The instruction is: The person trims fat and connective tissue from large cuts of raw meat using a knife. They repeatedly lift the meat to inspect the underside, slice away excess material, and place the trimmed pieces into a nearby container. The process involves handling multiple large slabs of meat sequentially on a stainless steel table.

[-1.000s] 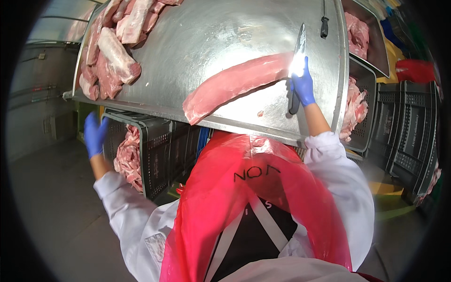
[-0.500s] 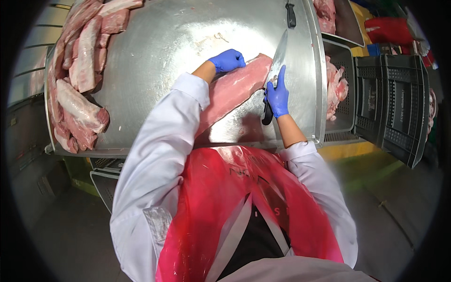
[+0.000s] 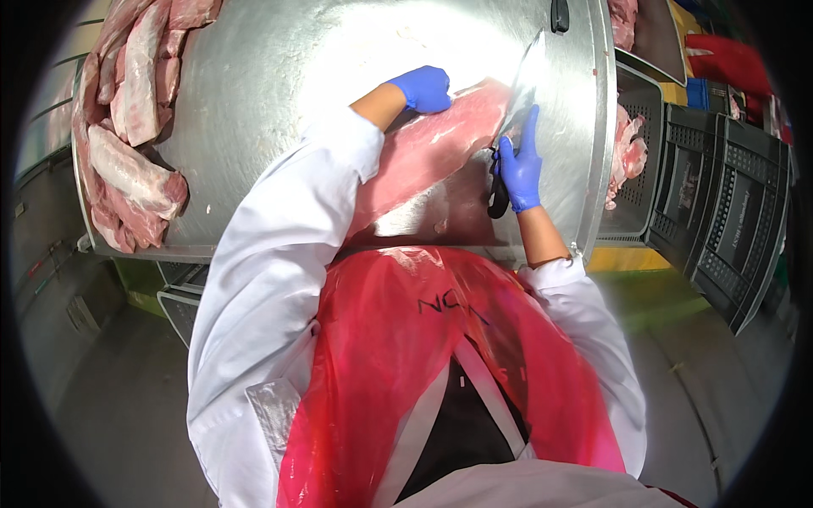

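A long, pale pink pork loin [image 3: 440, 148] lies slantwise on the metal table in front of me. My left hand [image 3: 422, 90], in a blue glove, rests at its far edge with the fingers curled in against the meat; the fingertips are hidden. In my right hand [image 3: 522, 169], also blue-gloved, is a boning or butcher's knife with a black handle [image 3: 498, 193]. The index finger stretches toward the long blade [image 3: 527, 78], which points away from me beside the loin's right end. Glare washes out part of the blade.
Several cuts of pork [image 3: 135, 76] are heaped along the table's [image 3: 246, 93] left side. Another black handle [image 3: 560, 15] lies at the far right. Beyond the right rim stand a grey crate [image 3: 648, 161] holding meat pieces [image 3: 627, 157] and dark crates [image 3: 735, 212].
The view has shifted slightly, so the table's contents sit differently in the picture. Both hands keep much the same hold, the left curled at the loin and the right on the knife.
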A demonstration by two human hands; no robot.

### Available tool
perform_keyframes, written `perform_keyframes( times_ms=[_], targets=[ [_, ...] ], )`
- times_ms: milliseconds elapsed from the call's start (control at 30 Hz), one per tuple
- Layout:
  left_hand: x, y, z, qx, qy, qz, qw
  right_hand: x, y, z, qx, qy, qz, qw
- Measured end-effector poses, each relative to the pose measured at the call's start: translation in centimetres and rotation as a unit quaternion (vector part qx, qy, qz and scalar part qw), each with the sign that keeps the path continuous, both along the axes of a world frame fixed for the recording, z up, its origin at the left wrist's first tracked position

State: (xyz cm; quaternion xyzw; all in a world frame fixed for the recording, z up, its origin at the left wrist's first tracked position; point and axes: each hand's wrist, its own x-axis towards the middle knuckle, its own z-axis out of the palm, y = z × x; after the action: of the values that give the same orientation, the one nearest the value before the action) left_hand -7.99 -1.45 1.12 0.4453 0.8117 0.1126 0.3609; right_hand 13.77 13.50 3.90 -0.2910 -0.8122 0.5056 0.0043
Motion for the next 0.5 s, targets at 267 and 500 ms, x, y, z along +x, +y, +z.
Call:
perform_keyframes(
  times_ms=[267, 500],
  targets=[
    [1.5, -1.8, 0.0, 0.12, -0.001, 0.226, 0.967, 0.0, 0.9, -2.5, -0.006, 0.011, 0.037, 0.999],
    [8.3, -13.3, 3.7, -0.035, -0.157, 0.254, 0.954, 0.6, 0.3, -3.3, 0.014, 0.059, 0.077, 0.995]
  ],
)
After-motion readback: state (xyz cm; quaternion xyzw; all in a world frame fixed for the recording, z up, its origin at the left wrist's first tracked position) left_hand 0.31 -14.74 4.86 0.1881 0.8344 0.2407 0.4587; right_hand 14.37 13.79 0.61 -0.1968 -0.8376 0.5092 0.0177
